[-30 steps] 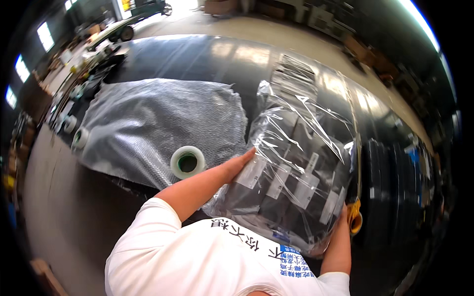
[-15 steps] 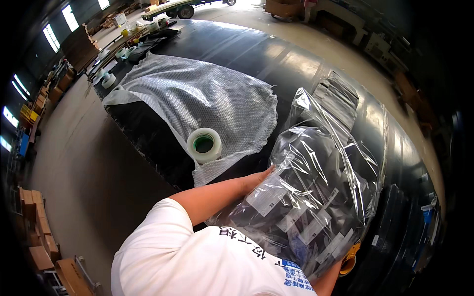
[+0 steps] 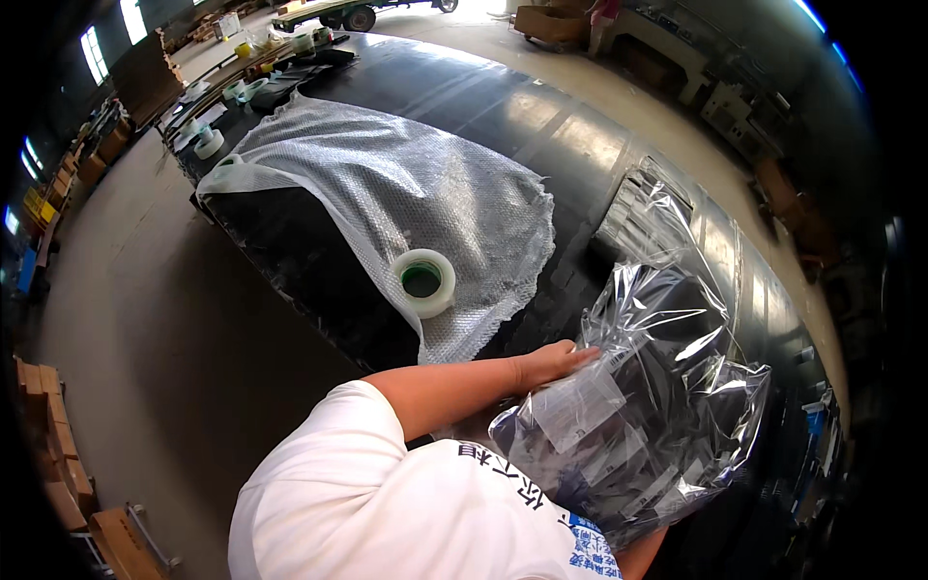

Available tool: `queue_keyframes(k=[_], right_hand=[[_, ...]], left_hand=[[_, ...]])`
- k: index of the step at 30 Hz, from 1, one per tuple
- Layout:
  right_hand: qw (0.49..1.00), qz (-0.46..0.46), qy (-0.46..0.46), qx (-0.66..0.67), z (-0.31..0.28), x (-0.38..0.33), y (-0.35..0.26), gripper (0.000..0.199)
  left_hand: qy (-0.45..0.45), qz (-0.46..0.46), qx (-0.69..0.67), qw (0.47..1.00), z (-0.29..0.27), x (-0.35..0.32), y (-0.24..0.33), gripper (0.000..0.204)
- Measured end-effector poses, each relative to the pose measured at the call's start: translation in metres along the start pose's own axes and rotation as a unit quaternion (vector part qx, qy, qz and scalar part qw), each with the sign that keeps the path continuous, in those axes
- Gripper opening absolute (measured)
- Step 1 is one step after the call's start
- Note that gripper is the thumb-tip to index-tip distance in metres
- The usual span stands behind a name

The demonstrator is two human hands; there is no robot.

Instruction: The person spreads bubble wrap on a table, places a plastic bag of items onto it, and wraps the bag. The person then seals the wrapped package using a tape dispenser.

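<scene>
A large clear plastic bag (image 3: 667, 387) holds several flat packets with white labels, in front of me on the right. My left hand (image 3: 559, 365) grips the bag's left edge, its fingertips partly behind the crinkled film. Only the forearm of my right arm shows, below the bag's lower edge; that hand is hidden behind the bag. To the left of the bag a sheet of bubble wrap (image 3: 425, 174) lies spread over the dark table (image 3: 464, 77). A roll of clear tape (image 3: 435, 302) rests on the wrap, near its front corner.
Folded dark plastic (image 3: 643, 208) lies beyond the bag. More tape rolls (image 3: 208, 145) stand at the table's far left end. Cardboard boxes (image 3: 43, 416) line the left floor. A flatbed cart (image 3: 348, 12) stands at the back, and a person (image 3: 604, 19) is farther right.
My left hand has moved right along with the bag. The bag's tall upper part has sunk and bunched up, uncovering more of the folded plastic. A yellow ring beside my right forearm is no longer visible.
</scene>
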State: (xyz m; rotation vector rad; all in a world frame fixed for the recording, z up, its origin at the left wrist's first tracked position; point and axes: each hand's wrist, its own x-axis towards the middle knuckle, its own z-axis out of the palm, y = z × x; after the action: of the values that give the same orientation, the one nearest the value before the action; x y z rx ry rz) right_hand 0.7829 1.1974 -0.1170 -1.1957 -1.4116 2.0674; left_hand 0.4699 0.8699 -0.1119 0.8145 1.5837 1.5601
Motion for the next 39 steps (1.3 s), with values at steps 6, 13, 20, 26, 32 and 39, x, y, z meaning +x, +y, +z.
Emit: queue_keyframes(k=[6, 13, 20, 26, 32, 39], right_hand=[[0.996, -0.072, 0.037, -0.026, 0.052, -0.060, -0.053, 0.047], [0.997, -0.061, 0.044, -0.015, 0.103, -0.075, -0.035, 0.047], [1.000, 0.013, 0.024, 0.006, 0.074, -0.049, 0.042, 0.048], [0.998, 0.054, 0.010, 0.024, 0.036, -0.046, 0.081, 0.048], [0.999, 0.032, 0.019, 0.029, 0.033, -0.067, 0.068, 0.048], [0.998, -0.069, -0.004, 0.006, 0.098, -0.104, -0.017, 0.049]], left_hand=[[0.016, -0.045, -0.067, 0.997, -0.008, -0.030, 0.064, 0.088], [-0.002, -0.076, -0.194, 0.978, -0.062, -0.063, 0.044, 0.075], [-0.041, -0.205, -0.295, 0.932, -0.059, -0.061, -0.012, 0.059], [-0.110, -0.190, -0.432, 0.875, -0.057, -0.077, -0.031, 0.059], [-0.039, -0.181, -0.538, 0.822, -0.021, -0.052, -0.026, 0.046], [0.003, 0.007, -0.270, 0.963, -0.016, -0.059, 0.047, 0.065]])
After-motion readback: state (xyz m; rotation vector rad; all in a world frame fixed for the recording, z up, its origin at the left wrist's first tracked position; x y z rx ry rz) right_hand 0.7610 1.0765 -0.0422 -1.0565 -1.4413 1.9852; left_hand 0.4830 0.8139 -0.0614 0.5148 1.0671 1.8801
